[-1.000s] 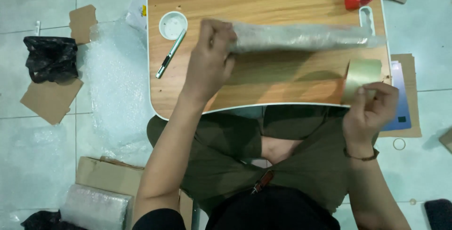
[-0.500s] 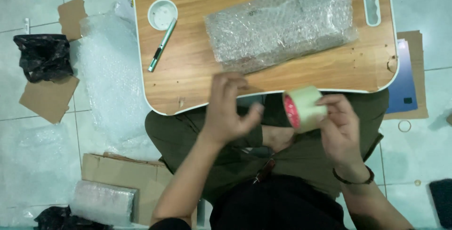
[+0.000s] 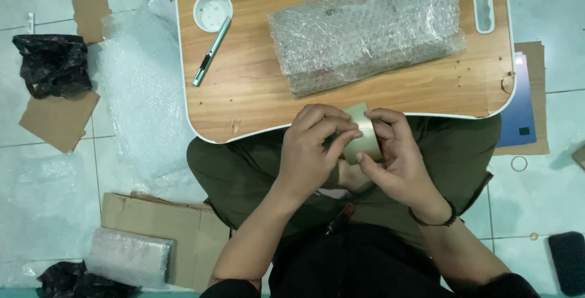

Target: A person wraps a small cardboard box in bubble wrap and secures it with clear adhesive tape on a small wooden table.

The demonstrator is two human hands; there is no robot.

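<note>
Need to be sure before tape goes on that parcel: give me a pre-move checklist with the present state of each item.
1. Tape roll gripped by both left hand and right hand: ok.
2. Free tape end found: cannot tell, fingers cover it.
3. Bubble-wrapped parcel lying flat on the wooden lap table: ok.
4. Parcel's wrap closed: cannot tell, the seam is not visible.
5. Pen-shaped tool lies apart from the parcel: ok.

Olive trousers, black top, dark bracelet on right wrist.
</note>
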